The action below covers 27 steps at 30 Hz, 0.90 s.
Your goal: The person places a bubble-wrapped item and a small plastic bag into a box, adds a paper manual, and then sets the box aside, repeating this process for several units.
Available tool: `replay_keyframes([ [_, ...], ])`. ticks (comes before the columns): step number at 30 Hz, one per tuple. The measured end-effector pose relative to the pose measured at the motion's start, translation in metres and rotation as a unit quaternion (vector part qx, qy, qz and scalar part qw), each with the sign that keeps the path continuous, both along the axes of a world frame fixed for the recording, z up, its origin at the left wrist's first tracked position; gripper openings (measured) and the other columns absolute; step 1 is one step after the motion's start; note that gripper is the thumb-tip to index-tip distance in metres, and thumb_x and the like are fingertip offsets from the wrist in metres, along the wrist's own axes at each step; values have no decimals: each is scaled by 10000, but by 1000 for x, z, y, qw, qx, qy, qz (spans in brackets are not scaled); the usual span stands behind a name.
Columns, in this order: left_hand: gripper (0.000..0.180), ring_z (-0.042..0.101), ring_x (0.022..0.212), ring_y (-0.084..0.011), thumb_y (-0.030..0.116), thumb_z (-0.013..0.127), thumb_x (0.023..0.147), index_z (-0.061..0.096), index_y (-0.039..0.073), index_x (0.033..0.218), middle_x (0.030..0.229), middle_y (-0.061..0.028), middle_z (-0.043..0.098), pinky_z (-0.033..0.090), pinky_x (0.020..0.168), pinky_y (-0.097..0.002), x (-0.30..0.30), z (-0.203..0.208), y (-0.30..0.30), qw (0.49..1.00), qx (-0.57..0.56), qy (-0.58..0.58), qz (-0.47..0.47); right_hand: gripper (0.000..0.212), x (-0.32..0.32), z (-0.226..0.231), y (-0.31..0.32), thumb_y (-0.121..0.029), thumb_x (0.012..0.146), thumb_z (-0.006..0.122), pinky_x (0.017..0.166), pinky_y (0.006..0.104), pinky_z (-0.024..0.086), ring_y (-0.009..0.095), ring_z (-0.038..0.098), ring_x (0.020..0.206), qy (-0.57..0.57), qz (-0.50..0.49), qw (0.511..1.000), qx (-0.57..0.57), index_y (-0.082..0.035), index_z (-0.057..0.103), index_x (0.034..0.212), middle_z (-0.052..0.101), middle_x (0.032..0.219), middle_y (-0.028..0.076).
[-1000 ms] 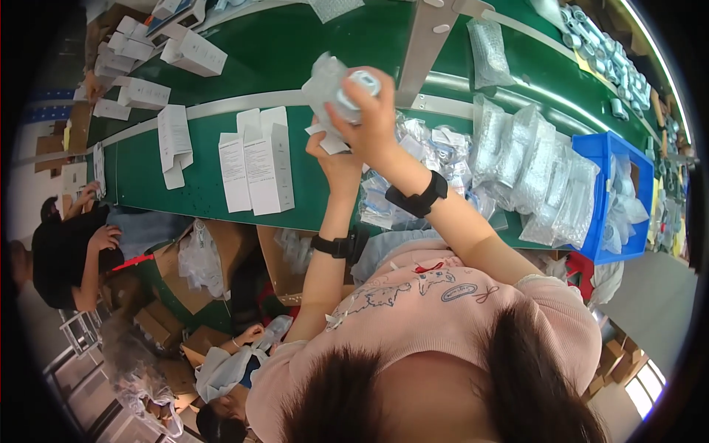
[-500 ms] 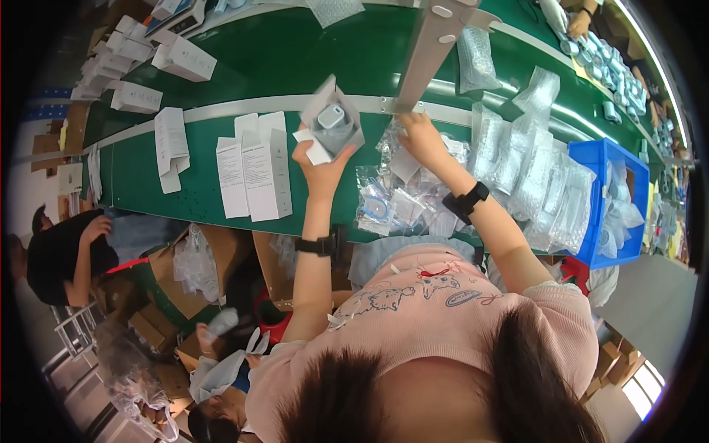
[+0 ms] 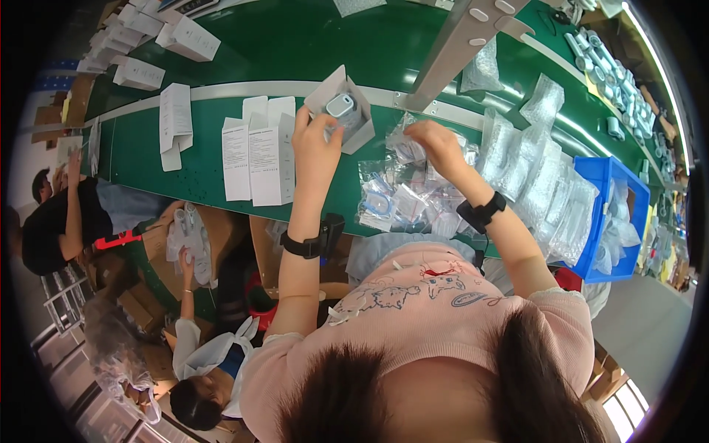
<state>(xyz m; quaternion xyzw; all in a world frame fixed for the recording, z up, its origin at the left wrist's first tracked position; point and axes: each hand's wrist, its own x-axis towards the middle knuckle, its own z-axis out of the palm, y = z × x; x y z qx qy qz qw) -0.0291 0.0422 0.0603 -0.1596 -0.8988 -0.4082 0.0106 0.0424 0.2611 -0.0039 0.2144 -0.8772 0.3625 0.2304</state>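
Note:
An open white carton (image 3: 362, 136) stands tilted at the table's middle, with a white-and-grey device (image 3: 340, 105) in clear wrap inside it. My left hand (image 3: 317, 140) grips the carton's left side, thumb and fingers bent at its open edge. To the right, my right hand (image 3: 442, 150) pinches the top of a small clear plastic bag (image 3: 406, 148) at the back of a pile of bags. Many clear packets (image 3: 402, 203) in that pile hold white papers and pale blue cords.
Flattened-looking white cartons (image 3: 267, 159) stand left, with another open carton (image 3: 176, 122) beyond. Bubble-wrapped packages (image 3: 528, 173) lie right, next to a blue bin (image 3: 605, 277). A metal post (image 3: 450, 55) rises behind the right hand. Co-workers are at lower left.
My left hand has shifted from under the carton to its left side, and the carton has moved slightly right. My right hand has moved right and closed on a bag.

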Motion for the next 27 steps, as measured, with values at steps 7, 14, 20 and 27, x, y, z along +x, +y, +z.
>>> replay_keyframes([
  [7,63,553,689,-322,-4,625,655,567,-21,675,828,-147,590,425,619,-345,-13,-5,-2,999,9,12,41,194,-52,79,-34,35,646,590,564,304,458,275,557,706,174,26,975,-136,-8,528,824,558,832,124],
  [14,62,528,587,-219,12,634,640,602,-22,680,762,-115,620,405,555,-307,-22,1,-5,990,23,-108,83,220,-89,67,-56,-100,635,601,657,317,446,238,504,695,147,211,957,136,-34,544,836,496,741,66],
  [20,99,482,566,-141,57,670,624,629,-7,688,822,-98,645,380,527,-282,-24,-23,-10,981,124,-104,103,278,-63,50,-62,-177,636,639,787,364,398,222,506,760,85,152,969,173,-84,573,890,499,803,39],
  [27,102,477,582,-146,58,675,621,627,-9,680,880,-112,640,374,540,-280,-22,-24,-11,976,153,-112,111,385,-43,74,-49,-275,649,671,886,375,366,214,523,795,135,102,965,200,-41,562,936,525,809,50],
])
